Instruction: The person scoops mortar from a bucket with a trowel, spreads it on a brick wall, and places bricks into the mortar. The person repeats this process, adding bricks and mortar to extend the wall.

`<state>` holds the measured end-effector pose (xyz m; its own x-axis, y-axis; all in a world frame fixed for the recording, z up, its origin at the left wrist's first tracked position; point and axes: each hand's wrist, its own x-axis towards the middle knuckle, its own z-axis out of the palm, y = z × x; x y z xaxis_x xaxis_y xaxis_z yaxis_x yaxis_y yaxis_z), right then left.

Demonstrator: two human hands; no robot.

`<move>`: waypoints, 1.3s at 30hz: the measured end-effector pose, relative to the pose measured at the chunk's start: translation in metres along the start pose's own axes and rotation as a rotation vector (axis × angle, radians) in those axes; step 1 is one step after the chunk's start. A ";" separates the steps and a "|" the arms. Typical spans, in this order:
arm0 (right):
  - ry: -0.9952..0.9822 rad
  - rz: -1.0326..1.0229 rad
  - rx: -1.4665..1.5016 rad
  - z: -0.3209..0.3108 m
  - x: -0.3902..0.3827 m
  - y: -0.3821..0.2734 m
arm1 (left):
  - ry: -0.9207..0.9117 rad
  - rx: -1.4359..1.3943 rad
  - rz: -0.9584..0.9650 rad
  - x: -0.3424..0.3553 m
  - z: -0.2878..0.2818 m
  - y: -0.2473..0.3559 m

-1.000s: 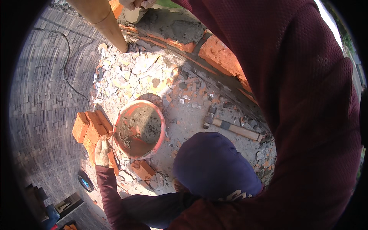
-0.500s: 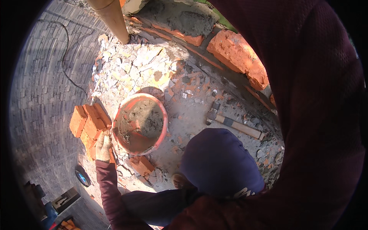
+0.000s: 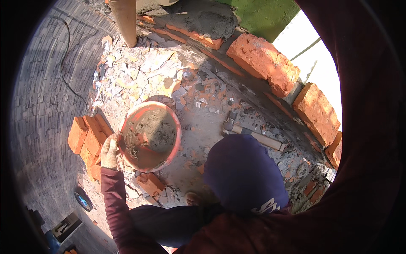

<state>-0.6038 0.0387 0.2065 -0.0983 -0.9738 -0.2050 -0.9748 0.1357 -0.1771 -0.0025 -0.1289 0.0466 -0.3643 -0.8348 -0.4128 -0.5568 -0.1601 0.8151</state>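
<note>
My left hand (image 3: 110, 153), in a pale glove, is between a stack of orange bricks (image 3: 82, 133) and the left side of a red bucket (image 3: 177, 135) holding grey mortar (image 3: 154, 131). Its fingers are pressed together at the bucket rim; what they grip is unclear. My maroon right sleeve (image 3: 363, 127) fills the right side, with that hand out of sight. A hammer (image 3: 264, 142) lies right of the bucket, partly behind rounded navy fabric (image 3: 241, 169) with white lettering, above a dark trouser leg (image 3: 169, 224).
A row of mortared bricks (image 3: 260, 63) runs diagonally along the upper right beside a green surface (image 3: 258, 15). A tan pipe (image 3: 122, 21) stands at the top over broken rubble (image 3: 144, 63). A black cable (image 3: 65, 51) crosses grey patterned tiles at left.
My right arm has swung rightward, its hand leaving the top of the view and exposing more bricks. My left hand has moved up along the brick stack to the bucket's side.
</note>
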 end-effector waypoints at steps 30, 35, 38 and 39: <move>0.017 -0.017 -0.003 -0.008 -0.004 0.005 | -0.103 -0.086 0.003 0.002 0.003 -0.002; 0.024 -0.039 -0.009 -0.008 0.003 0.001 | 0.042 -0.055 -0.109 -0.004 -0.010 -0.020; 0.020 -0.041 -0.027 -0.009 0.007 -0.001 | 0.020 -0.077 -0.131 -0.013 0.010 0.008; 0.017 -0.049 -0.031 -0.010 0.008 -0.003 | 0.016 -0.081 -0.121 -0.016 0.009 0.011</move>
<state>-0.6036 0.0291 0.2154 -0.0532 -0.9822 -0.1803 -0.9842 0.0821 -0.1567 -0.0097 -0.1122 0.0582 -0.2859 -0.8147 -0.5046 -0.5337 -0.3020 0.7899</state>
